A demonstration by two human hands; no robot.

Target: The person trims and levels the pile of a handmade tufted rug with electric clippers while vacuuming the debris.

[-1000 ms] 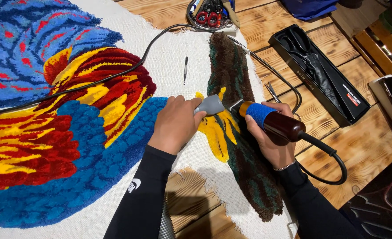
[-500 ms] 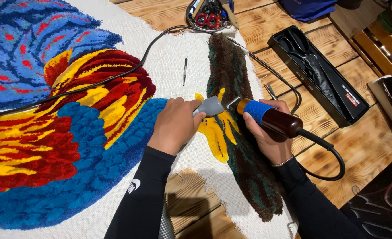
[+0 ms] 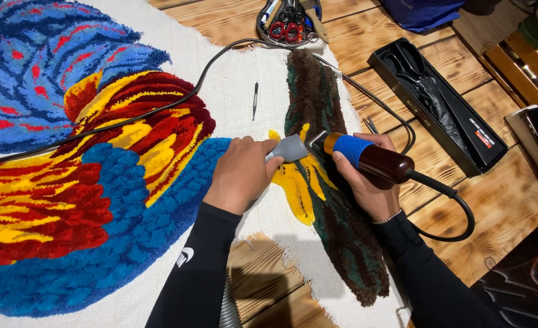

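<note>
My right hand is closed around the brown trimmer at frame centre, on the yellow tufting. My left hand grips the grey nozzle. Upper right, the black case holds scissors.

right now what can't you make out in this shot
Head view only:
- Blade of the trimmer: hidden behind the grey nozzle held by the left hand.
- Nozzle's hose: covered by the left sleeve, then cut off at the bottom edge.
- Tools in the metal tray: cut by the top edge, too small.
- Right hand palm: behind the trimmer.
</note>
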